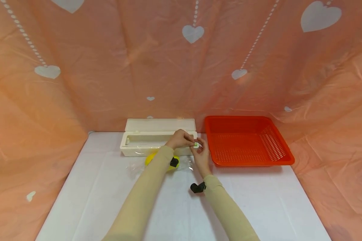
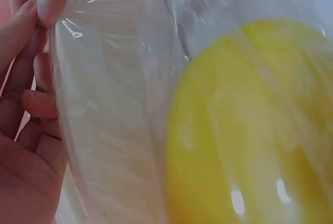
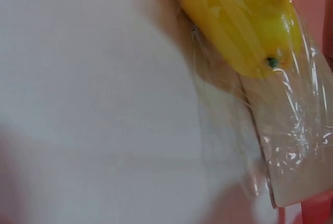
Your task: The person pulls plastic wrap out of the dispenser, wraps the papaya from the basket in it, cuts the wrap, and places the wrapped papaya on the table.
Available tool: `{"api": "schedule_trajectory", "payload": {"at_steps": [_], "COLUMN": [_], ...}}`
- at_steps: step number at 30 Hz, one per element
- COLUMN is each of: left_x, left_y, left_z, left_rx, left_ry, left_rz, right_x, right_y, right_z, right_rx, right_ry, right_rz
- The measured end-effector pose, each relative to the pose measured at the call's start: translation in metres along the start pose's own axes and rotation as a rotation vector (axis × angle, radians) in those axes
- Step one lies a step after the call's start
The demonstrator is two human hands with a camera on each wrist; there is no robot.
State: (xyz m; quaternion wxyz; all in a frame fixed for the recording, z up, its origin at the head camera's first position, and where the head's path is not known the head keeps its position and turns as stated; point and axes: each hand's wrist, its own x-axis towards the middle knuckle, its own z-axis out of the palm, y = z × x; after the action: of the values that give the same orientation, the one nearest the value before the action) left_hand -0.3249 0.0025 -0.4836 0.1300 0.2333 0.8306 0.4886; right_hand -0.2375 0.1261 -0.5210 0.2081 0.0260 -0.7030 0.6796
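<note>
A cream cling film dispenser box (image 1: 132,152) stands at the back of the table with its lid (image 1: 160,125) raised. Clear cling film (image 2: 104,88) hangs over its front and covers a yellow, mango-like fruit (image 3: 239,21) with a small green stem spot. Crossing over to the box's right end, my left hand (image 1: 179,138) pinches with thumb and finger at a small green slider (image 1: 195,144). My right hand (image 1: 202,157) is at the same corner, its fingers bent around the box end near the slider. Whether it grips anything is hidden.
Just right of the box sits a red perforated basket (image 1: 238,160). A white cloth (image 1: 93,201) covers the table. Pink curtains (image 1: 169,73) with white hearts enclose the back and sides. Loose film (image 3: 223,114) spreads on the cloth around the fruit.
</note>
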Motion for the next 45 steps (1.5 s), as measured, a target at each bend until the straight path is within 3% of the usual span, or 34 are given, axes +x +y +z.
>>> {"api": "schedule_trajectory", "payload": {"at_steps": [7,16,34,45], "left_x": [-0.001,0.003,-0.006,-0.010], "left_y": [0.006,0.009,-0.002,-0.002], "left_z": [-0.001,0.001,-0.008,-0.010], "left_rx": [0.085,0.115,0.192,0.126], "left_ry": [0.011,-0.005,0.047,0.053], "left_rz": [0.020,0.077,0.036,-0.002], "right_x": [0.001,0.003,0.001,0.002], "right_y": [-0.001,-0.001,-0.002,-0.004], "right_z": [-0.004,-0.008,0.000,0.003], "right_rx": [0.014,0.051,0.029,0.006], "right_ry": [-0.009,0.001,-0.004,-0.007], "right_rz": [-0.014,0.007,0.042,0.029]}}
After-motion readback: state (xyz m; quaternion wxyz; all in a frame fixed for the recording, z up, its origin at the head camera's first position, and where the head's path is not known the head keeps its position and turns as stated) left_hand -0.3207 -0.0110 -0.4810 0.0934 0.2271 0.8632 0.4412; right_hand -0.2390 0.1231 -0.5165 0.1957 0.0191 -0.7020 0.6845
